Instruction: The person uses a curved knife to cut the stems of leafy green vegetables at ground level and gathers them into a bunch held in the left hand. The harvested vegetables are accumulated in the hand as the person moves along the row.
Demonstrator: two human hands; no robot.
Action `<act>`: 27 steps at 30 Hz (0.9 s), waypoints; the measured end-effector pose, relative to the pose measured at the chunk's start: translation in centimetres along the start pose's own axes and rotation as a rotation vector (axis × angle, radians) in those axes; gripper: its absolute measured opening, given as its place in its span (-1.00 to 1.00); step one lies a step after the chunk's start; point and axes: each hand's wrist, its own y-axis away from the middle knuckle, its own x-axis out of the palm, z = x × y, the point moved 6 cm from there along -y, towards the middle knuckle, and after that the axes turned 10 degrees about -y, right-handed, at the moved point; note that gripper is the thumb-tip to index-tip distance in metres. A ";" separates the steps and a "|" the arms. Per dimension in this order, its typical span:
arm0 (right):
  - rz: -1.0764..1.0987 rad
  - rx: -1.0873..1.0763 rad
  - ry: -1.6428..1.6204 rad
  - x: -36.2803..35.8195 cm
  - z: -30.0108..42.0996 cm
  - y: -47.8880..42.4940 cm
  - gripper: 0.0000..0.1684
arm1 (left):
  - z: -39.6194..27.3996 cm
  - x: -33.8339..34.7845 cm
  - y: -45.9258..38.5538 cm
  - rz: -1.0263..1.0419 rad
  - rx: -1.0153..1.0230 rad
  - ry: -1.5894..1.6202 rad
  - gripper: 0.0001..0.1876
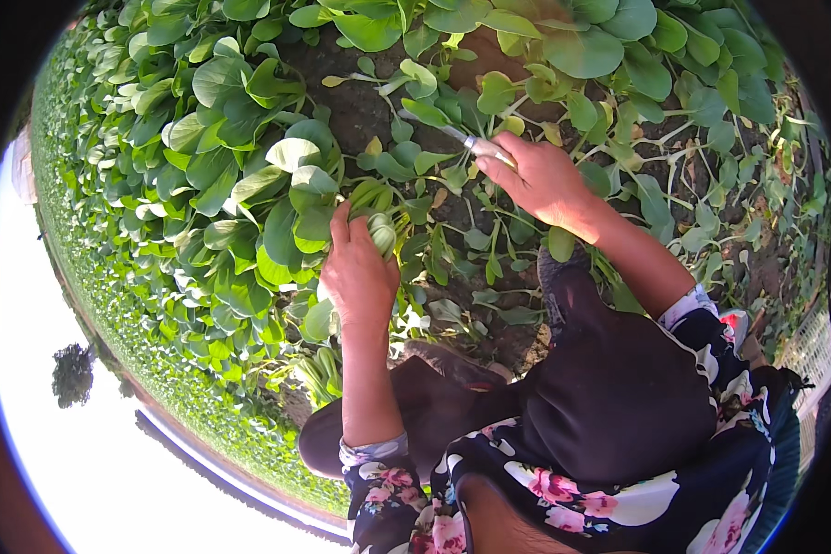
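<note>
My left hand [361,277] is closed around a small bunch of bok choy [382,234], its pale green stem bases turned towards my right side. The bunch's leaves reach left and blend with the standing plants, so where they end is hard to tell. My right hand [543,179] grips a knife by its light-coloured handle [490,149]. The blade [450,131] points up and left, low over leaves, its tip partly among them. Whether the blade touches a stem cannot be made out. A gap of soil and leaves separates the two hands.
Dense bok choy [215,166] fills the left, with large plants [637,41] at the top right. Loose leaves [495,239] litter dark soil between my hands. Cut stalks [322,370] lie beside my left knee. My shoe [450,360] is below; a white plastic crate [807,343] stands far right.
</note>
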 end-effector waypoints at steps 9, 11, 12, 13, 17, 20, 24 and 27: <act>0.297 -0.019 0.058 5.9 -0.7 0.2 -0.53 | 1.0 1.9 1.8 -0.055 -0.061 0.128 -0.42; 0.342 0.061 0.071 6.0 -1.7 -0.4 -0.41 | 1.3 2.3 1.8 -0.067 -0.093 0.145 -0.43; 0.347 0.049 0.085 6.2 -1.8 -0.7 -0.41 | 1.5 2.5 2.0 -0.073 -0.111 0.149 -0.44; 0.351 0.038 0.100 6.5 -1.8 -0.8 -0.41 | 1.7 2.6 2.2 -0.078 -0.128 0.152 -0.45; 0.384 0.051 0.136 6.4 -1.8 -0.8 -0.43 | 1.8 3.6 2.3 -0.061 -0.155 0.221 -0.48; 0.391 0.066 0.170 6.6 -1.8 -0.8 -0.44 | 2.0 3.7 2.2 -0.023 -0.170 0.253 -0.42; 0.403 0.096 0.170 7.0 -1.2 -0.6 -0.44 | 2.3 4.1 2.4 -0.096 -0.173 0.326 -0.47; 0.392 0.091 0.178 7.5 -0.6 -0.7 -0.45 | 2.3 4.2 2.4 -0.102 -0.186 0.359 -0.49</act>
